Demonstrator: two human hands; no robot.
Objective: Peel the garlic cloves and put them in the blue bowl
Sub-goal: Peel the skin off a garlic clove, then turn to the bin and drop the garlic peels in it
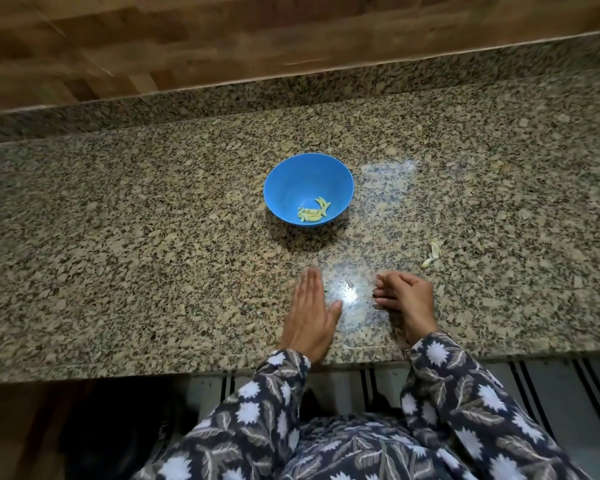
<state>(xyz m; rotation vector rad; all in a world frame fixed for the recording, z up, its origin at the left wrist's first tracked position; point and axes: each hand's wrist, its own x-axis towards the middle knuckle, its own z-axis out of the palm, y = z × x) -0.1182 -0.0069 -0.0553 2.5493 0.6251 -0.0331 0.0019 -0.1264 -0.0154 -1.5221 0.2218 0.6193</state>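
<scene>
Left hand (310,315) flat, empty; right hand (407,299) curled, contents unclear. Garlic pieces (433,252) at 2 o'clock: likely light, papery; pinch tips.

A long-sleeved garment (343,448) of dark navy cloth, printed with white spiky flowers and grey-beige leaves, fills the frame's lower middle. Its left sleeve (274,389) and right sleeve (444,372) reach the wrists of the left hand (309,313) and right hand (407,299).
</scene>
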